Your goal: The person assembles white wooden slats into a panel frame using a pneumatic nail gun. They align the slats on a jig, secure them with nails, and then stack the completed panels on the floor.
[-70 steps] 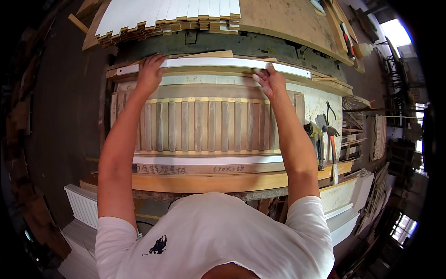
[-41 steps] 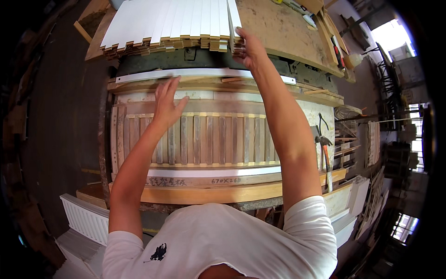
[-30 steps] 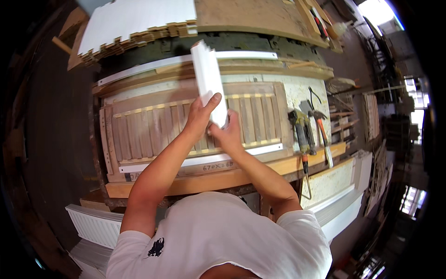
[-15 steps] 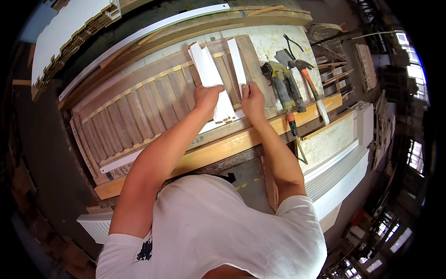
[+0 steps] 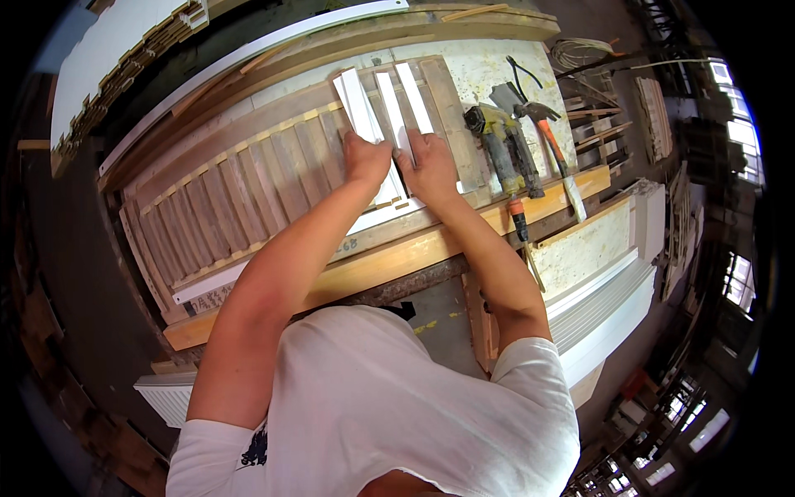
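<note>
A bundle of narrow white slats [image 5: 356, 101] lies across a slotted wooden frame [image 5: 263, 178], with my left hand [image 5: 366, 159] closed around it. Just to its right, a single white slat [image 5: 387, 98] runs under the fingers of my right hand [image 5: 431, 168], which grips it close to my left thumb. Another white slat [image 5: 413, 93] rests farther right on the frame, partly covered by that same hand. Along the near side of the frame stretches a long white strip [image 5: 373, 217], and the bundle's lower ends come down to it.
Right of the frame lie a yellow-black power tool [image 5: 501, 153], a hammer [image 5: 546, 128] with an orange handle, and pliers [image 5: 523, 79]. A wooden beam [image 5: 397, 258] borders the bench's near edge. Stacked white panels [image 5: 600, 306] stand at the lower right; more boards [image 5: 124, 66] are at far left.
The right-hand slat now lies on the frame. My right hand has moved left onto another slat, separate from the bundle. My left hand still holds the bundle, slightly farther away.
</note>
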Action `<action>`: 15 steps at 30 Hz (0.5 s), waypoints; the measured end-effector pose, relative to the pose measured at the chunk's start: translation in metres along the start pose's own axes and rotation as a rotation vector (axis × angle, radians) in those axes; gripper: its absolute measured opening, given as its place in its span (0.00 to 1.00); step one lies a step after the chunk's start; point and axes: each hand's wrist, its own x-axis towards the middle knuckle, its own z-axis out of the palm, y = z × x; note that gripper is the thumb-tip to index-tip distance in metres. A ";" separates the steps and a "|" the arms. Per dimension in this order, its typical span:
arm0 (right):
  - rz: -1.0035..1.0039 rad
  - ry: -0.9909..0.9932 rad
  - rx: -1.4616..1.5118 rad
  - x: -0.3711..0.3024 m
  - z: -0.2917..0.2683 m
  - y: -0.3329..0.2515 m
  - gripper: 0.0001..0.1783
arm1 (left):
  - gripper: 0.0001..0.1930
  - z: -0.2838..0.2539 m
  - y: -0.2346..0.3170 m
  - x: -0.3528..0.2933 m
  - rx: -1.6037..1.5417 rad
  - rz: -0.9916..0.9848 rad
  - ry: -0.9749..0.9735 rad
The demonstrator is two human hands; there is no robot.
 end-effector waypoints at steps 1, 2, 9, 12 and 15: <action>0.006 -0.002 -0.021 0.001 0.007 -0.001 0.22 | 0.29 0.000 0.007 -0.004 0.056 0.005 0.034; 0.012 -0.004 -0.042 0.002 0.010 -0.002 0.22 | 0.28 -0.002 0.014 -0.008 0.113 0.011 0.069; 0.001 -0.171 -0.148 -0.001 0.012 -0.007 0.10 | 0.27 -0.013 -0.005 0.000 -0.025 -0.035 -0.024; 0.121 -0.198 0.024 -0.006 0.007 -0.023 0.10 | 0.25 -0.027 0.003 -0.012 -0.099 -0.066 -0.053; 0.109 -0.111 0.054 -0.007 0.015 -0.039 0.15 | 0.23 -0.032 -0.007 -0.014 -0.131 -0.061 -0.024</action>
